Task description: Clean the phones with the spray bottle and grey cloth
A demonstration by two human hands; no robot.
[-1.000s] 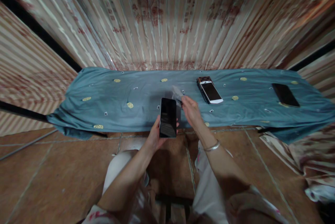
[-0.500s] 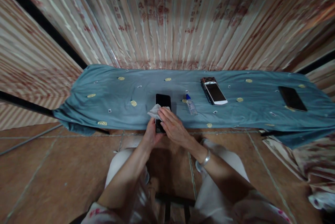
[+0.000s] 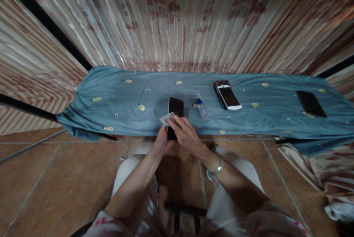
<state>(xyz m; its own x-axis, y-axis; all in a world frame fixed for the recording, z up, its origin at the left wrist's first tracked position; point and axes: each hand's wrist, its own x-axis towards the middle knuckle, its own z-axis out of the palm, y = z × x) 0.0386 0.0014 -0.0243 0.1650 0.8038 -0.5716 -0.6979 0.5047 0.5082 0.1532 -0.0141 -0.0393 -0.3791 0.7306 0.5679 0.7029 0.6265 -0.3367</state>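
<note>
My left hand [image 3: 162,143] grips the lower end of a black phone [image 3: 176,107] held over the near edge of the blue patterned cloth [image 3: 116,100]. My right hand [image 3: 186,133] presses a small white wipe [image 3: 166,119] against the phone's dark screen, fingers closed on the wipe. A silver bracelet sits on my right wrist. A small clear bottle with a blue cap [image 3: 202,110] lies on the cloth just right of the phone.
A white phone on a dark case [image 3: 227,95] lies further right on the cloth, and another black phone [image 3: 311,103] lies near the far right end. Pleated curtains hang behind. The floor is brown tile; patterned fabric [image 3: 323,170] lies at the right.
My right hand let go of the small bottle, which now lies on the cloth, and came onto the phone's screen with the white wipe. The wipe has slid slightly down the screen.
</note>
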